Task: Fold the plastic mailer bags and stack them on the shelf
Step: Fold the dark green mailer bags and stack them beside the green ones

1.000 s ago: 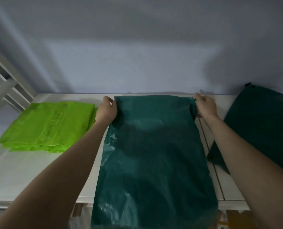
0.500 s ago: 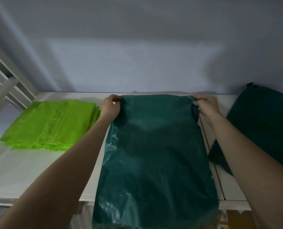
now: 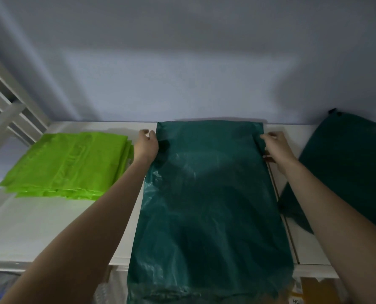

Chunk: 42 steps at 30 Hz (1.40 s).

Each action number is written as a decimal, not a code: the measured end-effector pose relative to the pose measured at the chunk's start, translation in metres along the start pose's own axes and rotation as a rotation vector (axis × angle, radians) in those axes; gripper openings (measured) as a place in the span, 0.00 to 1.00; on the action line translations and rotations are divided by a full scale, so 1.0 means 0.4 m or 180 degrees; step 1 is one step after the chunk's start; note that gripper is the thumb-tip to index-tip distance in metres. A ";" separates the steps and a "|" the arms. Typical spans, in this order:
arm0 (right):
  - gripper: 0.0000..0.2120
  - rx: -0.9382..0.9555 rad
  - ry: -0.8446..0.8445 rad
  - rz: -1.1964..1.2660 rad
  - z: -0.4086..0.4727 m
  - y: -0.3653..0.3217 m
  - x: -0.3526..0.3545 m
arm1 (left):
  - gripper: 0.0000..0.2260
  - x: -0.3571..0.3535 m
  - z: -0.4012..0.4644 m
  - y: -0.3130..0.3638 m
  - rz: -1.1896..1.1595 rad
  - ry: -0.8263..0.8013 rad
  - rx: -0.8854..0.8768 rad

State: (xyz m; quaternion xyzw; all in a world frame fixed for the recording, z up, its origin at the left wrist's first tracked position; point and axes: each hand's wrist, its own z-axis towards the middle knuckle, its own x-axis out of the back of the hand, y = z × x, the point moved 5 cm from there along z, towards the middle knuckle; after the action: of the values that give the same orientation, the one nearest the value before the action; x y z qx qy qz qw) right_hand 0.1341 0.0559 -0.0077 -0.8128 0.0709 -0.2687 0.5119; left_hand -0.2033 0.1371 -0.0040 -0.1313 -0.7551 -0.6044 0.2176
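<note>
One dark green mailer bag (image 3: 209, 194) spread on the white shelf (image 3: 40, 227).
Left hand (image 3: 146, 145) and right hand (image 3: 276, 148) each pinch a far corner with curled fingers; one lime-green stack (image 3: 68, 165) lies left, another dark green bag (image 3: 349, 167) right.

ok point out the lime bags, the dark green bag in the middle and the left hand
lime bags (image 3: 68, 163), head view, top of the stack
dark green bag (image 3: 209, 205), head view, middle of its face
left hand (image 3: 146, 145), head view, back of the hand
</note>
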 end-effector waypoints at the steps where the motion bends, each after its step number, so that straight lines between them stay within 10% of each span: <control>1: 0.25 -0.0034 0.0010 -0.0152 -0.004 0.007 0.003 | 0.15 0.001 -0.002 -0.009 0.0098 0.0002 0.0080; 8: 0.11 0.0447 0.0161 -0.0564 -0.019 0.027 -0.007 | 0.13 0.000 -0.006 -0.031 0.0203 0.0068 0.0213; 16: 0.18 0.0963 0.0501 -0.1024 -0.038 0.016 0.006 | 0.12 0.009 -0.008 -0.021 0.0229 0.0187 0.0003; 33: 0.11 0.0965 0.0451 -0.0118 -0.091 0.064 -0.001 | 0.06 0.024 -0.045 -0.059 -0.0287 0.0270 -0.0430; 42: 0.17 0.0888 0.0522 -0.0329 -0.092 0.060 -0.010 | 0.22 0.006 -0.016 -0.047 -0.0082 -0.0333 -0.0372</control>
State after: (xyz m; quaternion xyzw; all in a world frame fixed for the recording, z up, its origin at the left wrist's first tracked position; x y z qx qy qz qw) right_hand 0.1160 0.0170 -0.0179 -0.7117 0.0326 -0.3674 0.5978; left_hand -0.2131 0.1262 -0.0177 -0.1654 -0.7305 -0.6425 0.1620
